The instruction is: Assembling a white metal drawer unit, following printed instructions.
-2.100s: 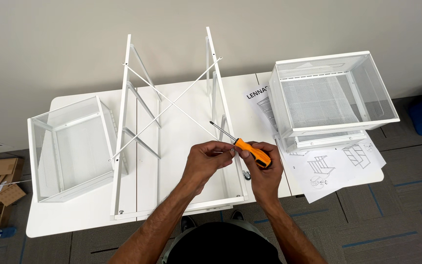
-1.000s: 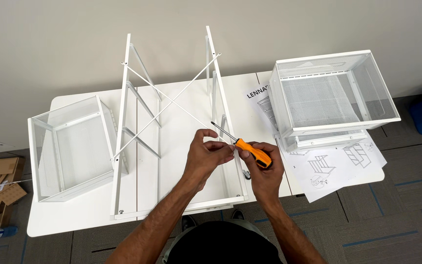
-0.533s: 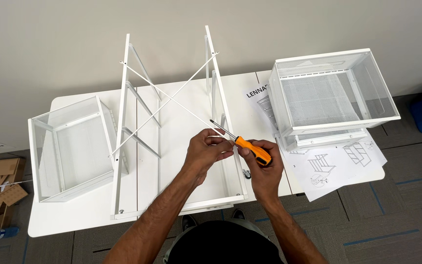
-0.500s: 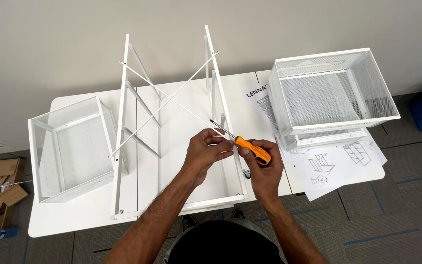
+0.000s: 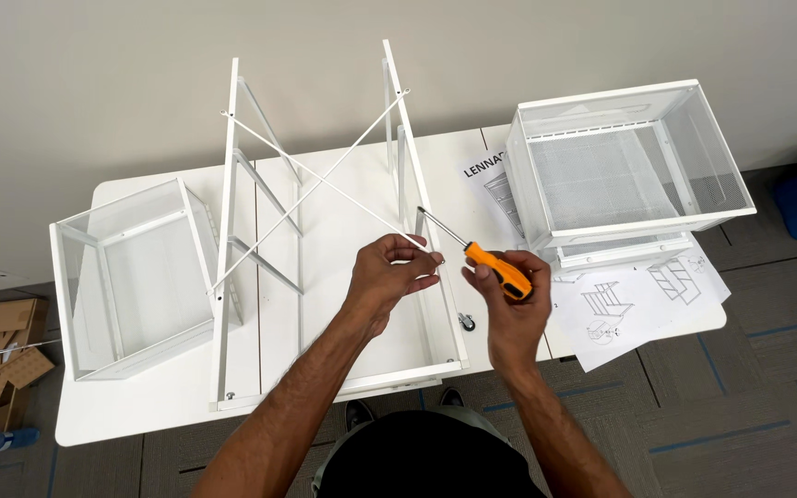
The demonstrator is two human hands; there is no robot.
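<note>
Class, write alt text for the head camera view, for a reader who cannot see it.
A person's right hand holds an orange-handled screwdriver while the left hand grips a diagonal brace on a white metal frame lying on a white table, with mesh baskets and instruction sheets alongside.

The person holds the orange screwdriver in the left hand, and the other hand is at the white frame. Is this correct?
Not quite: the head view shows the orange screwdriver in the right hand. The left hand is at the white frame.
</note>
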